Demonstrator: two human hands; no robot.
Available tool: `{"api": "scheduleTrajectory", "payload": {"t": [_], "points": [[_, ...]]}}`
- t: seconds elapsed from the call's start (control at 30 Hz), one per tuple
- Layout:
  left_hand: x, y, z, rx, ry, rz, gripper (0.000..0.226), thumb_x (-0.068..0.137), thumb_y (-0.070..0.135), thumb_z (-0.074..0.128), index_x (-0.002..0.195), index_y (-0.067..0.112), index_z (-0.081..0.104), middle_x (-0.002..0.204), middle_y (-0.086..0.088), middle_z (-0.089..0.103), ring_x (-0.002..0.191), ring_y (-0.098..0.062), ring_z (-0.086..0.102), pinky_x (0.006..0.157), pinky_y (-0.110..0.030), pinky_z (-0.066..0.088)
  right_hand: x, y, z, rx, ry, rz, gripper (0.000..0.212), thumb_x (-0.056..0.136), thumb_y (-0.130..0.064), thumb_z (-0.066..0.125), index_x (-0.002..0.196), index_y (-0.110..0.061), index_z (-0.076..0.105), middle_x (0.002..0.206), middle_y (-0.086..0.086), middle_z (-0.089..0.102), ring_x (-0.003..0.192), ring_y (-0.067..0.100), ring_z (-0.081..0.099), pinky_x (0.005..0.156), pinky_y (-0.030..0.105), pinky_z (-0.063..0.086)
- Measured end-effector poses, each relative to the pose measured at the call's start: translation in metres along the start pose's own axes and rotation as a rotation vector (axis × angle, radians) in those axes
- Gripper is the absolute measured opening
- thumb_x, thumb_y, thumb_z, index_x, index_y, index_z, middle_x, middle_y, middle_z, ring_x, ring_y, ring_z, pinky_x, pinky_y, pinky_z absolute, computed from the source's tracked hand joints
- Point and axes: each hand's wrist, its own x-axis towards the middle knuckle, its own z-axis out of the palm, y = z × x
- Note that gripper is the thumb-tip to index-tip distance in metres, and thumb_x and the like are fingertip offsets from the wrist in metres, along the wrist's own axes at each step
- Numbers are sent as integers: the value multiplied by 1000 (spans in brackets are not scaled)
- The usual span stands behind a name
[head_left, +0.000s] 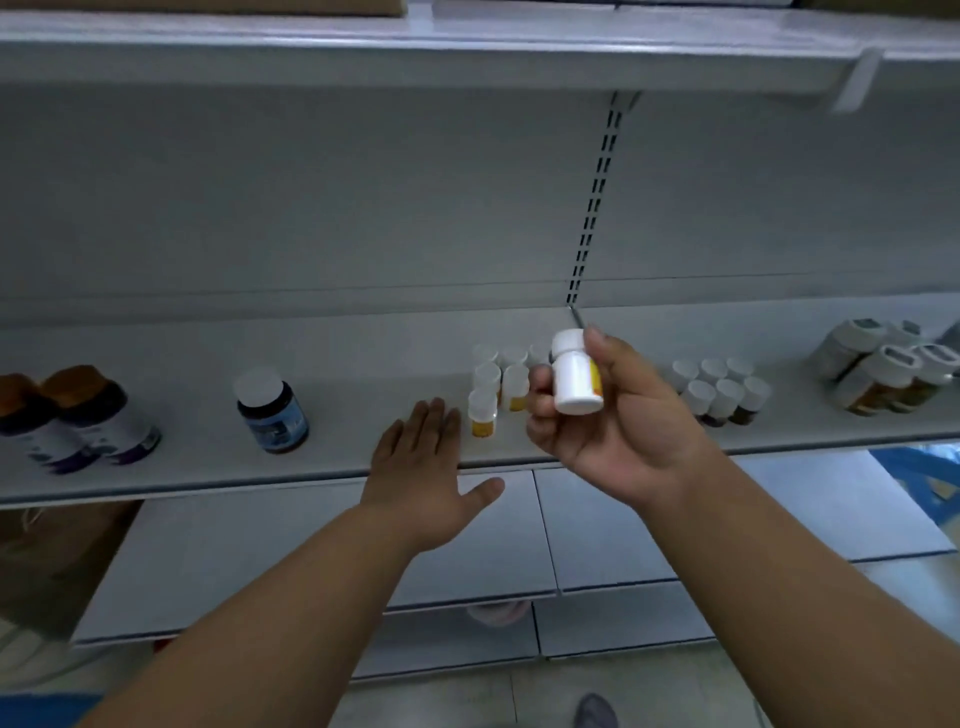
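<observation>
Across the middle of the view runs a white shelf (182, 415), with an upper shelf (311, 57) at twelve o'clock. The right hand (618, 426), just right of centre with its palm turned up, curls thumb and fingers round the small white bottle (574, 379). The left hand (421, 467), at seven o'clock from that bottle, is flat with straight fingers over the shelf's front edge and holds nothing; whether it touches the shelf cannot be told. At nine o'clock stand two brown-capped bottles (78, 415) and, nearer centre, a dark bottle (272, 415) with a white cap. At three o'clock sit a group of labelled jars (883, 369) and six white-capped vials (719, 387). A cluster of yellow-labelled bottles (493, 384) stands just beyond the left fingertips. The held bottle, yellow-labelled too, hangs tilted above the shelf, its cap toward eleven o'clock.
</observation>
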Motion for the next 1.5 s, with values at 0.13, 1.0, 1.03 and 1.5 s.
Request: {"api": "scheduleTrajectory", "payload": {"t": [0.13, 1.0, 1.03, 1.5], "points": [[-3, 2, 1, 3, 11, -12, 114, 68, 86, -7, 158, 16, -7, 166, -4, -14, 151, -21, -16, 122, -41, -4, -8, -2, 6, 26, -79, 95, 34, 88, -38, 54, 98, -6, 60, 79, 5, 52, 65, 16, 49, 58, 26, 43], [1, 0, 7, -1, 50, 3, 107, 76, 87, 1, 158, 18, -6, 166, -3, -12, 152, -20, -14, 122, -41, -4, -24, 0, 8, -118, -33, 93, 32, 91, -29, 49, 109, -4, 56, 89, 13, 61, 70, 22, 59, 60, 30, 50], [1, 0, 7, -8, 57, 5, 110, 72, 87, -3, 158, 18, -6, 166, -3, -12, 152, -20, -14, 122, -41, -4, -25, 0, 7, -138, -22, 72, 28, 88, -27, 57, 106, -6, 55, 90, 15, 63, 70, 23, 61, 59, 30, 51], [2, 1, 9, 26, 77, -12, 114, 64, 85, -13, 158, 19, -6, 166, -2, -12, 152, -21, -14, 121, -41, -6, -32, -3, 3, -203, 57, -4, 34, 79, -22, 70, 107, -4, 62, 88, 14, 62, 74, 26, 61, 65, 32, 54]]}}
